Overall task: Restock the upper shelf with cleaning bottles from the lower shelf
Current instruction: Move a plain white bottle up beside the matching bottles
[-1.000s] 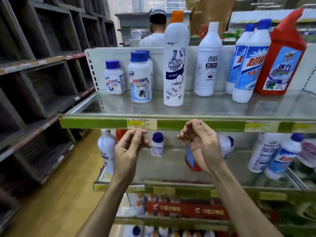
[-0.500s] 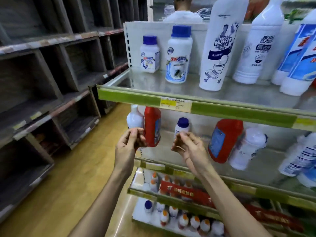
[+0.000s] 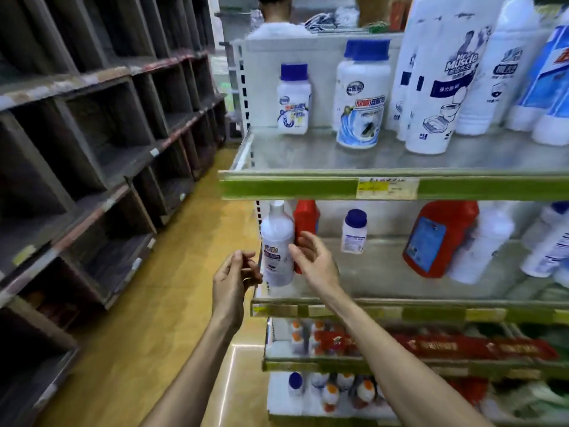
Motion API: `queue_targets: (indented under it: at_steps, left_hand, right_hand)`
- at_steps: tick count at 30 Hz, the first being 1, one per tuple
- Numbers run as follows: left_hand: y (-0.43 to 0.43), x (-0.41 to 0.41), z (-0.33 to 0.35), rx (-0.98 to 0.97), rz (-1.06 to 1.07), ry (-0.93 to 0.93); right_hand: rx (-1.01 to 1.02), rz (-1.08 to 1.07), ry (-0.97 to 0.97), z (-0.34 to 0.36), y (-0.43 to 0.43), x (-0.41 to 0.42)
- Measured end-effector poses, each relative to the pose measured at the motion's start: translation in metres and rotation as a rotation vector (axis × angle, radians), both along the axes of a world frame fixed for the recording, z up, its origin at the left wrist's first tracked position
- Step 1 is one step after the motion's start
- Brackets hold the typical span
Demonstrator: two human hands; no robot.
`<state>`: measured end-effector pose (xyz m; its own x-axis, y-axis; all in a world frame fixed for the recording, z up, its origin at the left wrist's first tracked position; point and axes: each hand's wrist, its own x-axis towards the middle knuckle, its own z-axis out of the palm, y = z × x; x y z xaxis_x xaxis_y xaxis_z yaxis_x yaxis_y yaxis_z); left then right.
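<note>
While both hands are raised in front of the lower shelf (image 3: pixel 369 311), neither of them holds a bottle. The right hand (image 3: pixel 314 260) has a wide grip: its fingers are spread and point at the right side of a tall white bottle (image 3: pixel 277 245), which stands upright at the far left end of the lower shelf. The fingertips are just beside this bottle, and because the picture is blurred there I cannot tell if they touch it. The left hand (image 3: pixel 235 278) is just beside the same bottle on its left, outside the shelf edge. Its grip is narrow, with the fingers loosely curled toward the thumb and nothing inside.

Behind the white bottle, partly hidden by the right hand, stands a slim red bottle (image 3: pixel 305 220). Further right on the same shelf there is a small jar (image 3: pixel 354 232) with a blue cap, upright and apart from the others. After it comes a large red bottle (image 3: pixel 437 238), tilted, with a pale bottle (image 3: pixel 483 241) against its right side.

The upper shelf (image 3: pixel 308 155) carries a little blue-capped bottle (image 3: pixel 292 97), a wide jar (image 3: pixel 363 94) and a tall Mr Muscle bottle (image 3: pixel 437 72), all upright, with more white bottles to the right. A yellow price label (image 3: pixel 388 188) sits on its green front strip. Dark wooden racks (image 3: pixel 92 134) line the left side across the yellow floor (image 3: pixel 154 303). A person (image 3: pixel 274 13) is behind the shelving.
</note>
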<state>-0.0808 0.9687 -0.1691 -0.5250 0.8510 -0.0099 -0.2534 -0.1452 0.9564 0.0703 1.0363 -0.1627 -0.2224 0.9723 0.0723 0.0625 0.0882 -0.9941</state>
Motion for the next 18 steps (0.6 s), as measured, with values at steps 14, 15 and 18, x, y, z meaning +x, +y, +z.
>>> queue_targets:
  at_steps: [14, 15, 18]
  left_hand:
    - [-0.006, -0.044, 0.005, -0.019, -0.107, -0.014]
    - [-0.008, -0.047, 0.007, -0.02, -0.108, -0.009]
    - [-0.014, -0.054, 0.009, -0.019, -0.117, -0.001]
  right_hand:
    - [0.081, -0.154, -0.228, 0.013, 0.047, -0.087]
    - [0.108, -0.157, -0.236, 0.013, 0.051, -0.09]
    - [0.119, -0.177, -0.268, 0.015, 0.059, -0.097]
